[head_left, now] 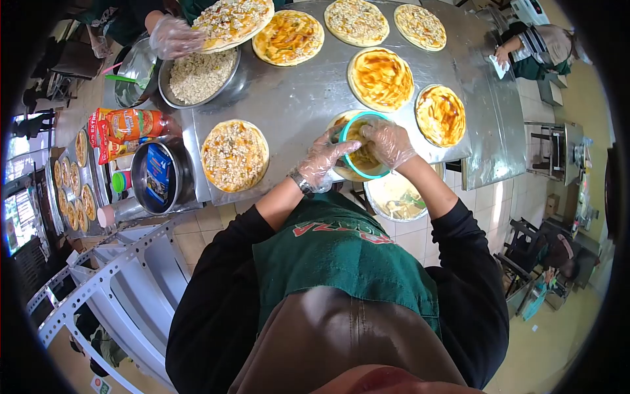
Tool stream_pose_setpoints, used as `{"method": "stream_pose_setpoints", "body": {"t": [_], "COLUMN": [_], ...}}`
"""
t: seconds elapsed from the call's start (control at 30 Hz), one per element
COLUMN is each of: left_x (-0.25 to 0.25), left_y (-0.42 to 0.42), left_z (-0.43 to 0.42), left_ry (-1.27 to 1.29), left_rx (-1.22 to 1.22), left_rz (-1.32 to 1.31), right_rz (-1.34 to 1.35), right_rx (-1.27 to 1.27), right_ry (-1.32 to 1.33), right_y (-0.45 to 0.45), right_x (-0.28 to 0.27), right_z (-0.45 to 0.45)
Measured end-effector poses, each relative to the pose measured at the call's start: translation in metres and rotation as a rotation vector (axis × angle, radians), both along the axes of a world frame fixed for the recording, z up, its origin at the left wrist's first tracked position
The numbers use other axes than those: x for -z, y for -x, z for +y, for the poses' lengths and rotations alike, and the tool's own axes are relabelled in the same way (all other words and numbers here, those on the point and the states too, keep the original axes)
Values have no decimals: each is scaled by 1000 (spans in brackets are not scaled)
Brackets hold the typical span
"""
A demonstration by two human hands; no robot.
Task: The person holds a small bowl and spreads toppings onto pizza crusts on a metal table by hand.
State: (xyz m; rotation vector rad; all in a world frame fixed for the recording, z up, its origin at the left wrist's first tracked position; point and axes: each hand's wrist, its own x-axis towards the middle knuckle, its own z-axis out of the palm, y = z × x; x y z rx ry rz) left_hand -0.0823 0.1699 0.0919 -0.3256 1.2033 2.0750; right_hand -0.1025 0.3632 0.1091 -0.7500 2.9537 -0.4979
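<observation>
My left hand (321,157), in a clear plastic glove, grips the left side of a teal-rimmed tub (359,175). Over the tub's opening, my gloved right hand (389,141) has its fingers curled down at the inner edge; what they hold is hidden. A yellowish-brown filling shows inside. Partly covered by the tub is a pizza base (342,120) near the table's front edge. Sauced pizza bases (380,79) lie just beyond my hands, another (440,116) to the right. A topped pizza (235,155) lies to my left.
Across the metal table (302,95), a co-worker's gloved hand (176,37) holds a topped pizza (233,23) above a bowl of crumbly topping (203,77). A pot (156,177) and snack packets (128,133) stand left. Below the front edge sits a basin (397,197).
</observation>
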Motion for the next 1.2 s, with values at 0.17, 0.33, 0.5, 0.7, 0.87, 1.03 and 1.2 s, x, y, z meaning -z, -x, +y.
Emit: {"method": "stream_pose_setpoints", "body": {"t": [0.17,0.33,0.5,0.7,0.87,1.03,1.2], "left_x": [7,-1,-4,-3,-1,7,-10], "left_y": [-1,18,33,38,41,43,45], "left_z": [21,28,44,54,54,52,51], "left_ry": [-76,-33,-59,-51,-35,-30,-100], "left_rx": [-45,-42,-24,7,16,16,-24], "left_rz": [-37,11,-73,-14,-24,16,-23], "right_rz": [-182,-420,-500,-374,-318,-210,9], "right_rx": [-38,108,249,120,38,-165,-323], "right_ry": [116,426,385,294,201,204,-27], "right_y": [12,28,42,47,50,40,34], "right_x": [1,-30,-27,-21,-32,-19,4], "right_z": [39,52,71,82,76,58,46]}}
